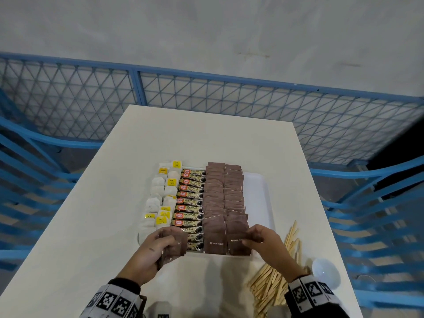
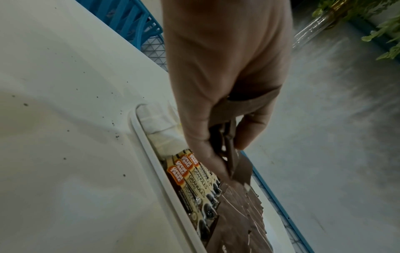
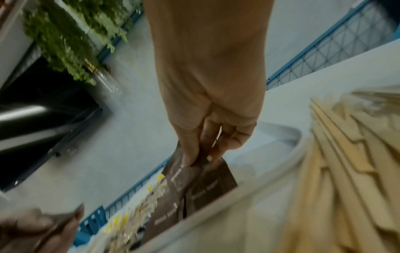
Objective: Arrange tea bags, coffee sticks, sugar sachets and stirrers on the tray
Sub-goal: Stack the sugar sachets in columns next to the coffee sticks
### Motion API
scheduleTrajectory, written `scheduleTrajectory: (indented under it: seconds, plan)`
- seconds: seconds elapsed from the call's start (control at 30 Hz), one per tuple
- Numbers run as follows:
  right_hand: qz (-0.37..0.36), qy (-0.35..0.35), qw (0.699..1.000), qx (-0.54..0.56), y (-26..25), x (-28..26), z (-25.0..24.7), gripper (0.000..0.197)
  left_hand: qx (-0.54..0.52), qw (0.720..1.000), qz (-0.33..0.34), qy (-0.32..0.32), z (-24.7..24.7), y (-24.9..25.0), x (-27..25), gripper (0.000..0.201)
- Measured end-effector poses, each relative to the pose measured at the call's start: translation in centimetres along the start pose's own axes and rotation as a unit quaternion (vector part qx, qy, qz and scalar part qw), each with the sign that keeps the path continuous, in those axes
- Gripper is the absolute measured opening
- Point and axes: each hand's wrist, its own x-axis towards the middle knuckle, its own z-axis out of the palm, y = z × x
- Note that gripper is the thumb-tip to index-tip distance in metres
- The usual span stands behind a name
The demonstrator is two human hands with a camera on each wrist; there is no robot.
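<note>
Fingers right pinch sugar sachet on tray | left hand grips sachet stack

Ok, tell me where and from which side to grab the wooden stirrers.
Take the stirrers across the middle of the bundle, from above with the right hand. They lie flat and loosely piled on the table right of the tray, so a mid-length pinch would probably keep them level.

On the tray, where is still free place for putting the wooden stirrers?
A bare strip of the tray lies between the brown sugar sachets and its right rim. The rest is crowded: tea bags, coffee sticks. The stirrers lie on the table.
</note>
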Motion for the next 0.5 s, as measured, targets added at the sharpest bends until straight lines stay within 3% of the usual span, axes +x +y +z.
scheduleTrajectory:
  seconds: [0.37,0.5]
  plan:
    - [-0.033,0.063,0.989,-0.133,0.7,-0.1,1.8,0.040,-0.042,0.999,-0.017,-0.015,1.3,0.7,0.0,0.024]
    - [-0.094,0.089,0.982,-0.136,-1.5,-0.2,2.0,0.038,-0.041,0.998,-0.009,-0.046,1.9,1.1,-0.4,0.024]
